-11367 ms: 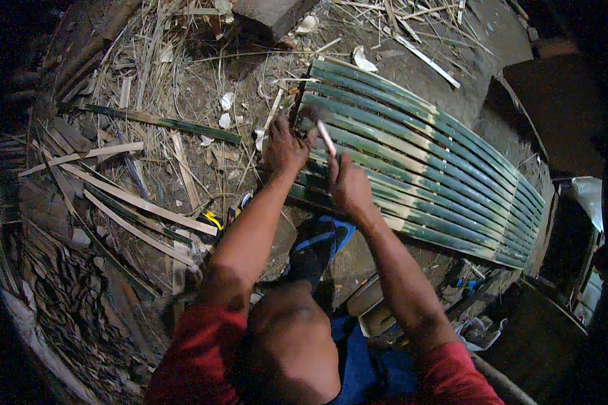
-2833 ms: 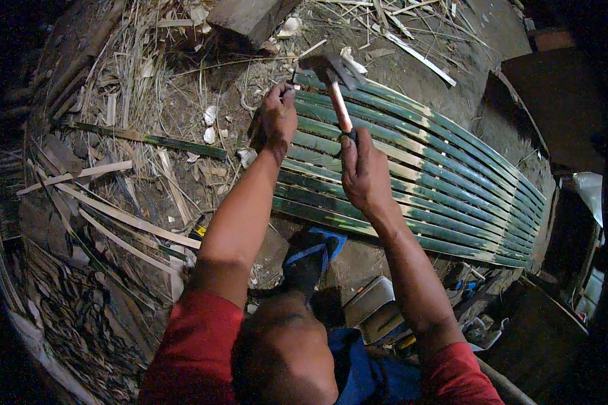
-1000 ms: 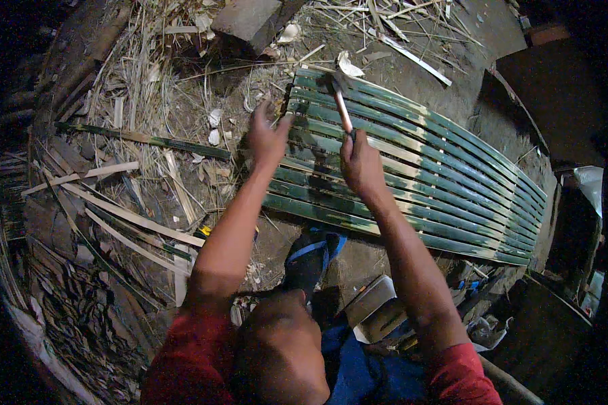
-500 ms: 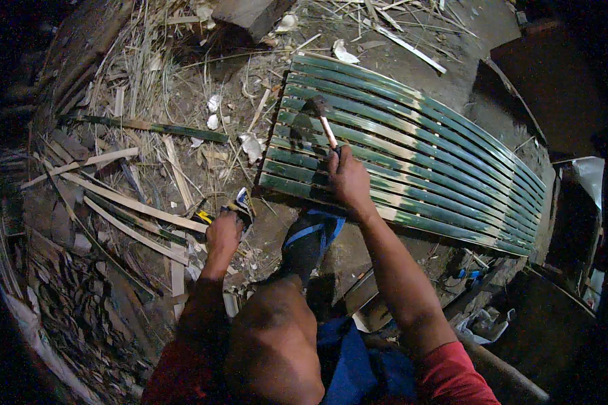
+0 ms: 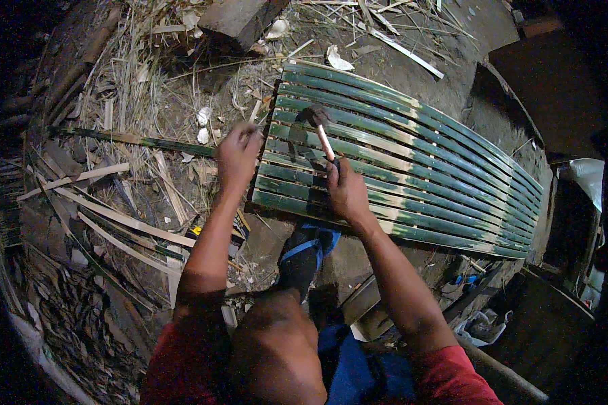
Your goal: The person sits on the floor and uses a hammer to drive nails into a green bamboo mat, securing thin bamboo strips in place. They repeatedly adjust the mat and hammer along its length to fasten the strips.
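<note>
My right hand (image 5: 348,194) is wrapped round the handle of a hammer (image 5: 325,140), whose dark head hovers over a panel of green bamboo slats (image 5: 412,162). Just off the panel's left end is my left hand (image 5: 238,154), its fingers drawn together in a pinch. Anything between those fingertips is too small and blurred to name. Partly behind my left forearm, a small yellow-and-black box (image 5: 240,226) lies on the ground. The slats run side by side with narrow gaps, held apart from the ground along the near edge.
Loose bamboo strips (image 5: 125,212) and a long green slat (image 5: 142,141) lie to the left among straw and shavings. A wooden block (image 5: 240,23) stands at the far side. My sandalled foot (image 5: 309,243) is by the panel's near edge. A plastic bag (image 5: 483,327) lies lower right.
My left hand has left the small box and moved up and slightly right to the panel's left end. My right hand keeps the hammer over the slats, nearly in place.
</note>
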Demonstrator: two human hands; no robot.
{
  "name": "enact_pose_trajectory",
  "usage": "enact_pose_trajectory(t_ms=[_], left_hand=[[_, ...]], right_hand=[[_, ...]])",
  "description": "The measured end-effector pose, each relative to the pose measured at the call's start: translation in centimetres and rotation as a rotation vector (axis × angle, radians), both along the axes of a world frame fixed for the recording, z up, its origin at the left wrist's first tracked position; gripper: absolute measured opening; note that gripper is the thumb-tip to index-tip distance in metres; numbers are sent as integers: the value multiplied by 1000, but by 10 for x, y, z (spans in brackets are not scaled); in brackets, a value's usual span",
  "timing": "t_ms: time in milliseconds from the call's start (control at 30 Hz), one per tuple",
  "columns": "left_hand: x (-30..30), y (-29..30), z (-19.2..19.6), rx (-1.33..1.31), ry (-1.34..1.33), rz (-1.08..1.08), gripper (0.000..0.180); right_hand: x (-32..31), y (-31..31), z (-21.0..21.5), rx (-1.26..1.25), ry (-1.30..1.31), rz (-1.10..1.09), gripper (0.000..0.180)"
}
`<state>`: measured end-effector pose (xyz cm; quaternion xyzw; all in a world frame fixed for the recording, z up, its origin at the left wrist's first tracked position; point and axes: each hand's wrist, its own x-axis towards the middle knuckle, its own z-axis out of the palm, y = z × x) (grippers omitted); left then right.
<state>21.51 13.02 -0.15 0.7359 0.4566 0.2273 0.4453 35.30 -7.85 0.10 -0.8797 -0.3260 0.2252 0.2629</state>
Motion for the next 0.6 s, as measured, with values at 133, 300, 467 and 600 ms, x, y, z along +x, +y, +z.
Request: enact_pose_trajectory(t_ms=[133,300,467,600], left_hand=[[109,39,-32,73,-171,199,24],[140,49,-48,108,-88,126,26],[134,51,-59,49,-120,83,25],[134,50,-61,124,-135,77,26]], right_hand=[[26,18,20,-36,5,-5,27],[52,53,63,145,-43,88,23],[55,82,73,232,-65,119,21],[58,108,56,-33,-110,158,24]])
